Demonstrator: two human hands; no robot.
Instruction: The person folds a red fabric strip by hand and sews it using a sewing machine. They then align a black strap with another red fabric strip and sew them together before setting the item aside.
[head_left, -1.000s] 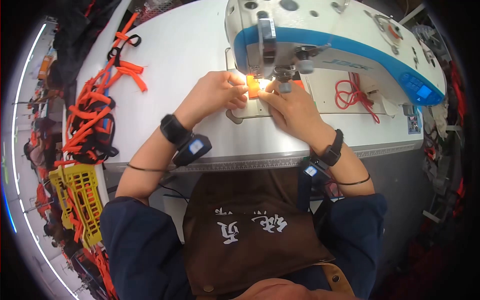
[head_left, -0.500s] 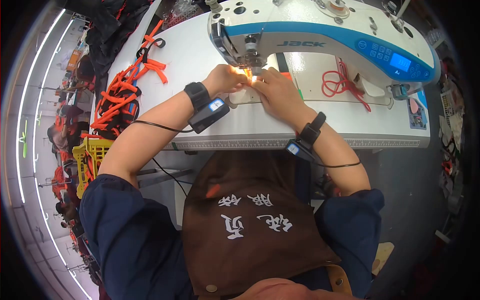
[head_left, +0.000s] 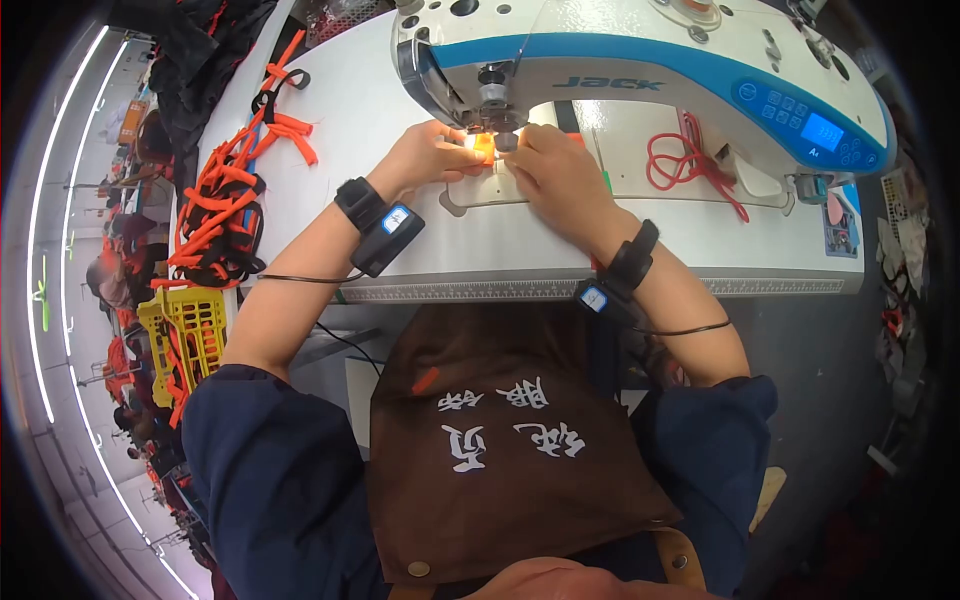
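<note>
We see both hands brought close together at the far middle of the white table point(head_left: 400, 110), under the head of a white and blue sewing machine point(head_left: 640, 70); the left hand point(head_left: 425, 157) lies with its fingers curled and its fingertips pinching the left edge of a small orange strap piece point(head_left: 484, 147); the right hand point(head_left: 555, 175) presses down on the same piece from the right, fingers closed on it just beside the presser foot point(head_left: 497, 125); the orange piece sits on the metal plate directly below the needle area, lit brightly by the machine's lamp, so we cannot tell its exact outline. Each wrist carries a black band with a small blue-faced device; the left one point(head_left: 383, 225) hangs over the near table edge, the right one point(head_left: 610, 285) sits just off the edge too; a thin black cable runs from each forearm.

On the left of the table lies a heap of orange and black straps point(head_left: 215, 215), reaching toward the far left corner; near it, below the table edge, stands a yellow plastic crate point(head_left: 185, 335) with more orange straps in it. To the right of the hands, under the machine's arm, lies a loop of red cord point(head_left: 685, 165); the machine's blue control panel point(head_left: 810, 125) glows at far right. Nearest to us hangs a brown apron point(head_left: 510, 450) with white characters, over dark blue sleeves.
</note>
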